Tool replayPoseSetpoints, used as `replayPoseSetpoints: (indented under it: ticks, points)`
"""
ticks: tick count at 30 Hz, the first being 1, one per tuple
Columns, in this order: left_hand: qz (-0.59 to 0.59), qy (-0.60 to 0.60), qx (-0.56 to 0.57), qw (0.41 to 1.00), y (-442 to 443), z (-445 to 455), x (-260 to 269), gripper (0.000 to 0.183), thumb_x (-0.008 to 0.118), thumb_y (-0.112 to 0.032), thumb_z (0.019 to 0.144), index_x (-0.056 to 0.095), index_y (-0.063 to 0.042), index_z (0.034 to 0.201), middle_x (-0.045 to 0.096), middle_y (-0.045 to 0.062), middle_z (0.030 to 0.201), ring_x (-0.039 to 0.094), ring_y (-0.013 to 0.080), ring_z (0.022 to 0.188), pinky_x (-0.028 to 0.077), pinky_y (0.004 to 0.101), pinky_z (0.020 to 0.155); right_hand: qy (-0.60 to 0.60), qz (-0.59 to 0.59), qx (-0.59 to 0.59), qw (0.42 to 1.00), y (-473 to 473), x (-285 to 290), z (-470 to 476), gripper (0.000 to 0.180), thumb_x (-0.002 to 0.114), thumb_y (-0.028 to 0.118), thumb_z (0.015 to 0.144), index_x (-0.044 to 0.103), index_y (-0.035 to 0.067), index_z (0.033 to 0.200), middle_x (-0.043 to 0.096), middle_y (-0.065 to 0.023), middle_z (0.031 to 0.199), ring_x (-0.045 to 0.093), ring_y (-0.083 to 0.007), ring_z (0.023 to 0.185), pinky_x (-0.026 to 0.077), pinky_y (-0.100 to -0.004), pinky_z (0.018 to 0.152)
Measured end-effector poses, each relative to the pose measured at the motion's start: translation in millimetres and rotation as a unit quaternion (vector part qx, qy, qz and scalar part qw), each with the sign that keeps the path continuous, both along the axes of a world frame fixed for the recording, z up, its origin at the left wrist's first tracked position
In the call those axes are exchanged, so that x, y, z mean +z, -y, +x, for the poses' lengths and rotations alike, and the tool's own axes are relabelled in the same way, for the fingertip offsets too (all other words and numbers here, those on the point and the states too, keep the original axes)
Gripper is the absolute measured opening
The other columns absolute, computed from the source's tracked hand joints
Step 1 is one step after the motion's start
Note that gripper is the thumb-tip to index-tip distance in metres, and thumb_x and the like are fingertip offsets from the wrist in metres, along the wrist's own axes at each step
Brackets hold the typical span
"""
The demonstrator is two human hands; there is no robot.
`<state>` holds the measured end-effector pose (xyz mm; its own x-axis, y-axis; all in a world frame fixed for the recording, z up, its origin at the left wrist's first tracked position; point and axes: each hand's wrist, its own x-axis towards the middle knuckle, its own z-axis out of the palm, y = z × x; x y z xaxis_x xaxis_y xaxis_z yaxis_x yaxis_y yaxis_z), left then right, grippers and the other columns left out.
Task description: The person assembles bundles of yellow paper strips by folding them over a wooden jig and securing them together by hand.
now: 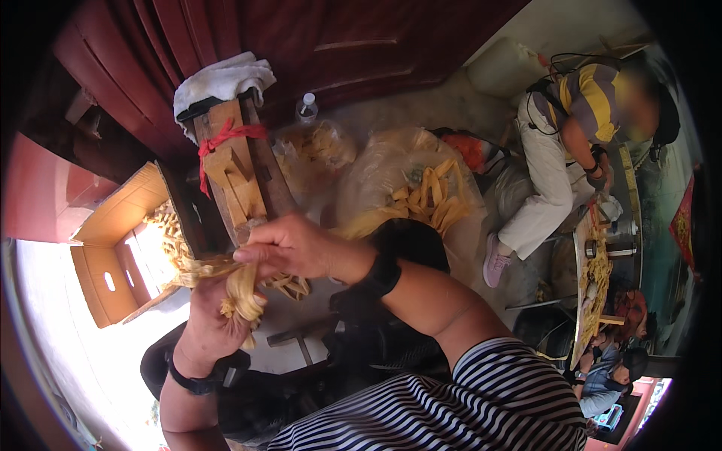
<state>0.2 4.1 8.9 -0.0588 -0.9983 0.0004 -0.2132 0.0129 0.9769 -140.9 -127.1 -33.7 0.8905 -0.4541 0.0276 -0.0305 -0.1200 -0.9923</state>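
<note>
My left hand (211, 324) grips a pale yellow plait of flat dried plant-fibre strips, perhaps corn husk. A thick folded loop (245, 290) of the strips stands out over its fingers and thumb. Just above it, my right hand (296, 242) pinches the same work between thumb and fingers. From between the hands, the finished-looking braid (194, 270) runs left to a cardboard box (101, 282), where more braid (169, 237) lies heaped along the edge. A few loose strips (290, 286) hang below my right hand. The exact fingertip contact is partly hidden.
Beyond my hands stands a wooden stand (225, 169) with a red cloth tie (228, 135) and a white towel (220, 82). Plastic bags of strips (434, 191) lie on the floor near a bottle (307, 107). A seated person (553, 175) works at right beside a strip-covered table (595, 287).
</note>
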Motion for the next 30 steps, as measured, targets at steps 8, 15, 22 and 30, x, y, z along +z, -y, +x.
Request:
replayPoseSetpoints:
  ticks: [8, 15, 22, 30]
  points:
    - [-0.281, 0.358, 0.103, 0.884, 4, 4, -13, 0.028, 0.078, -0.012, 0.064, 0.064, -0.003, 0.086, 0.058, 0.008, 0.079, 0.062, 0.0252, 0.066, 0.049, 0.0332, 0.057, 0.046, 0.525, 0.106, 0.843, -35, -17, 11, 0.006, 0.063, 0.01, 0.084, 0.064, 0.006, 0.088, 0.054, 0.003, 0.069, 0.045, -0.0051, 0.056, 0.036, -0.0196, 0.052]
    - [-0.082, 0.249, 0.168, 0.95, 3, 4, -5, 0.025, 0.062, 0.009, 0.07, 0.067, 0.002, 0.093, 0.063, 0.016, 0.112, 0.063, 0.0281, 0.099, 0.05, 0.0338, 0.085, 0.104, 0.13, -0.069, 0.984, -26, -19, 13, 0.018, 0.059, 0.017, 0.093, 0.061, -0.001, 0.093, 0.063, -0.0047, 0.077, 0.059, -0.0092, 0.071, 0.048, -0.0267, 0.063]
    - [-0.022, 0.337, 0.044, 0.94, -3, 11, -21, 0.024, 0.061, 0.007, 0.07, 0.067, 0.002, 0.093, 0.062, 0.016, 0.114, 0.064, 0.0315, 0.094, 0.053, 0.0323, 0.078, -0.007, -0.248, -0.044, 0.968, -29, -1, 0, 0.025, 0.061, 0.026, 0.084, 0.061, 0.003, 0.074, 0.062, -0.0181, 0.072, 0.062, -0.0352, 0.072, 0.047, -0.0431, 0.061]
    - [-0.041, -0.032, 0.17, 0.984, 2, 32, 7, 0.013, 0.061, -0.006, 0.087, 0.064, 0.007, 0.088, 0.061, 0.012, 0.103, 0.058, 0.0164, 0.084, 0.047, 0.0258, 0.072, -0.045, 0.246, 0.101, 0.963, -16, 16, -3, 0.039, 0.048, 0.034, 0.096, 0.058, 0.004, 0.073, 0.051, 0.0024, 0.06, 0.04, -0.0077, 0.051, 0.032, -0.0241, 0.048]
